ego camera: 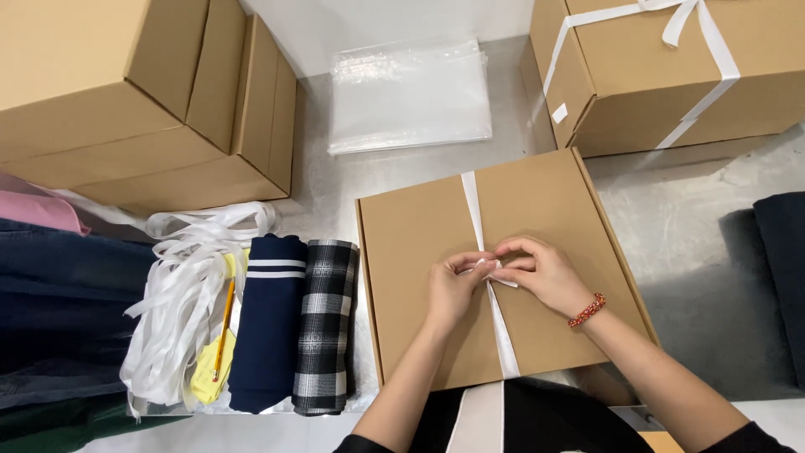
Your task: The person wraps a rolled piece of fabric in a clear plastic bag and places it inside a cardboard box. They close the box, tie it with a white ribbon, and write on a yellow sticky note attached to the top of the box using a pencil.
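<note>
White ribbon pinched between both hands' grips, atop box.

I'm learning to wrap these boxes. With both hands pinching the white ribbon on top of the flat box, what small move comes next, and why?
Probably pull the ends apart to snug the crossing down. The left hand and right hand pinch the white ribbon at the middle of the flat cardboard box, with no bow formed yet, unlike the tied box behind.
</note>
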